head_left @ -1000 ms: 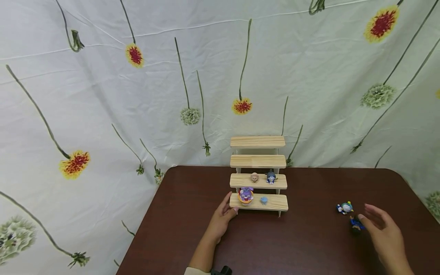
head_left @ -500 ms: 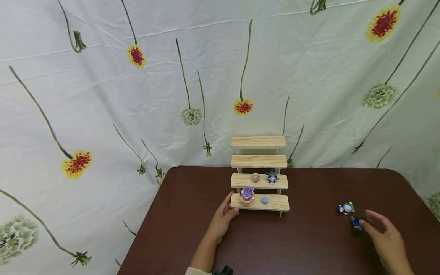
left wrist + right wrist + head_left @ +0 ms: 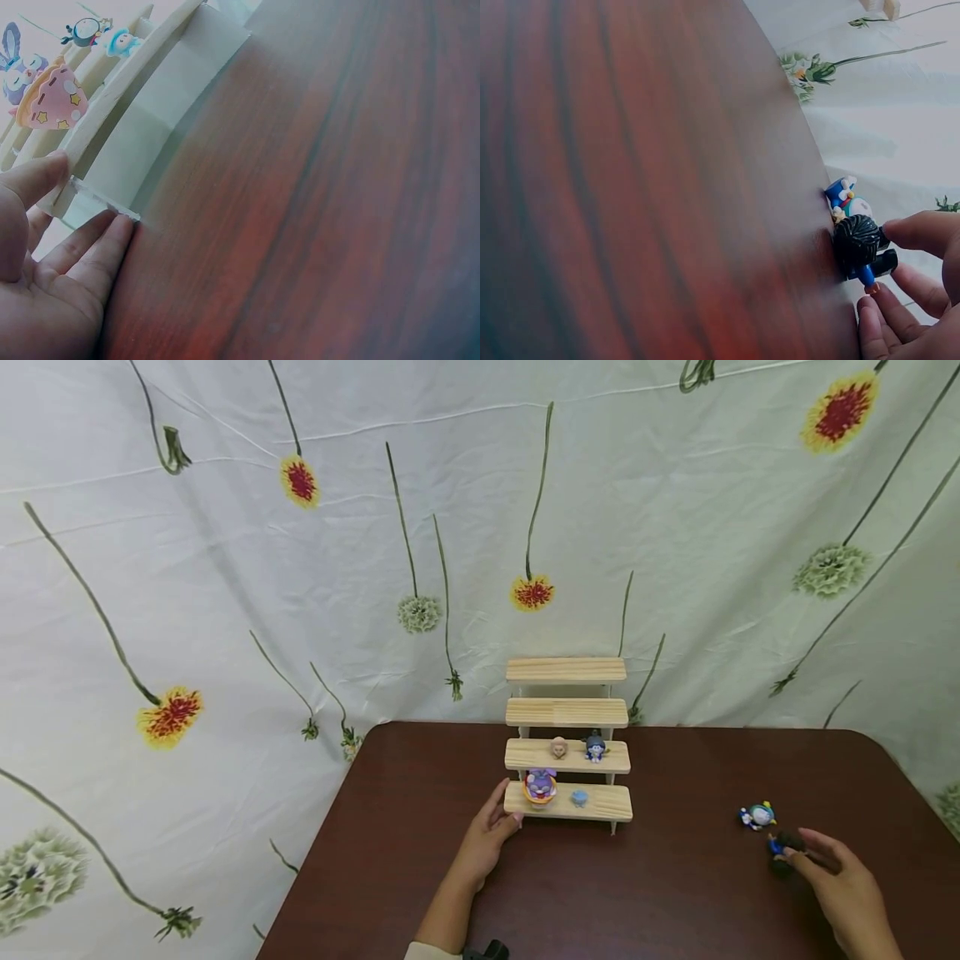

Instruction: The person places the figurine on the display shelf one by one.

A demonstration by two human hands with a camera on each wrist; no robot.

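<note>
A person's right hand [image 3: 843,881] closes its fingertips [image 3: 911,231] on a small dark-haired figurine [image 3: 782,846] near the right edge of the dark brown tabletop [image 3: 660,893]. In the right wrist view the thumb and forefinger sit either side of the toy, touching its black hair and blue body, with the remaining fingers curled just below it; the pinch looks narrow and light, and the figurine still rests on the wood. The toy lies directly ahead of the fingertips, on their far side, so the right hand is by far the nearer of the two. Its long axis cannot be judged with confidence from these angles.

Just beyond it, toward the far edge, stands a second small figurine in blue and white [image 3: 756,816], close to the first but apart from the hand.

The left hand [image 3: 486,835] rests at the left end of a four-step wooden display stand [image 3: 567,713] in the middle of the tabletop. Its fingers lie straight and relaxed, pressing the end of the lowest step rather than wrapping it, thumb raised beside the board.

On that lowest step sit a purple rabbit figure in an orange ring [image 3: 538,785] and a small pale blue piece [image 3: 578,797]. The second step carries a tan head-shaped figure [image 3: 558,747] and a blue figure [image 3: 596,747]. A floral cloth backdrop [image 3: 300,568] hangs behind.
</note>
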